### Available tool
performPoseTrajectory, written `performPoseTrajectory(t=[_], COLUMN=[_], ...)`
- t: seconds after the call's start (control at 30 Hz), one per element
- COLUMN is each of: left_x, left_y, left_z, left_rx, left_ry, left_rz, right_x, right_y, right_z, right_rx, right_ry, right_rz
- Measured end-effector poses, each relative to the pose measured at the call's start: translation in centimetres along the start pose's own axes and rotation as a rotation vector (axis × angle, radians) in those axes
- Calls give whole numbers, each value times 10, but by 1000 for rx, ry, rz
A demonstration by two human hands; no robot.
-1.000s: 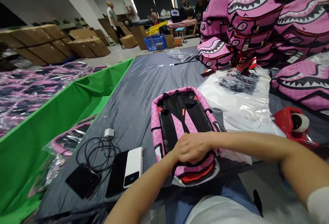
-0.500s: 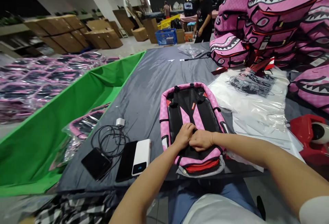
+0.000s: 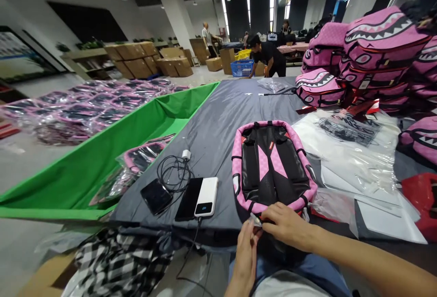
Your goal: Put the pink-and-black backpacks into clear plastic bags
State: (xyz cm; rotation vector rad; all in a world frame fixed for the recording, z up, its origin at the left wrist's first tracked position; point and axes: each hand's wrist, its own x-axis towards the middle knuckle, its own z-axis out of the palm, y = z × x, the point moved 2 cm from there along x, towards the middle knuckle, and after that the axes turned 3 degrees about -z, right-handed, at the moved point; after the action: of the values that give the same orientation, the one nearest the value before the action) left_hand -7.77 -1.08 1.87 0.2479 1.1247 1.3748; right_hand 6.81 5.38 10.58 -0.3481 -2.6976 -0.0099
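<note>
A pink and black backpack (image 3: 269, 160) lies straps-up on the grey-covered table, its bottom end toward me. At its near left corner my left hand (image 3: 247, 247) is closed, fingers together, on a small crumpled bit of clear plastic (image 3: 255, 219). My right hand (image 3: 288, 225) meets it there, bent over the backpack's near edge with its fingertips at the same plastic. Its fingers are closed and their tips are partly hidden. More clear plastic (image 3: 334, 203) spreads out to the right of the backpack.
Left of the backpack are a white power bank (image 3: 206, 197), a dark phone (image 3: 187, 199), a black wallet-like item (image 3: 156, 196) and a coiled cable (image 3: 174, 174). White plastic bags (image 3: 351, 147) and stacked pink shark-face backpacks (image 3: 378, 56) occupy the right. A green bin (image 3: 112, 151) borders the table.
Both hands have left the middle of the backpack and come down to its near edge, at the plastic. The view has tilted up, and a co-worker in the background now bends forward.
</note>
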Motion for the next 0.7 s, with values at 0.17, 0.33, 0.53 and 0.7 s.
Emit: performPoseTrajectory(t=[0.17, 0.33, 0.53, 0.7], left_x=[19, 26, 30, 36], left_y=[8, 8, 6, 1], left_z=[25, 19, 20, 18], left_rx=[-229, -246, -281, -279], left_ry=[35, -2, -65, -125], left_rz=[-125, -240, -326, -402], right_x=[4, 2, 0, 3], right_y=[8, 15, 18, 23], right_z=[6, -1, -3, 0], right_rx=[-14, -94, -132, -231], right_ry=[-76, -105, -139, -162], right_rz=[58, 62, 0, -70])
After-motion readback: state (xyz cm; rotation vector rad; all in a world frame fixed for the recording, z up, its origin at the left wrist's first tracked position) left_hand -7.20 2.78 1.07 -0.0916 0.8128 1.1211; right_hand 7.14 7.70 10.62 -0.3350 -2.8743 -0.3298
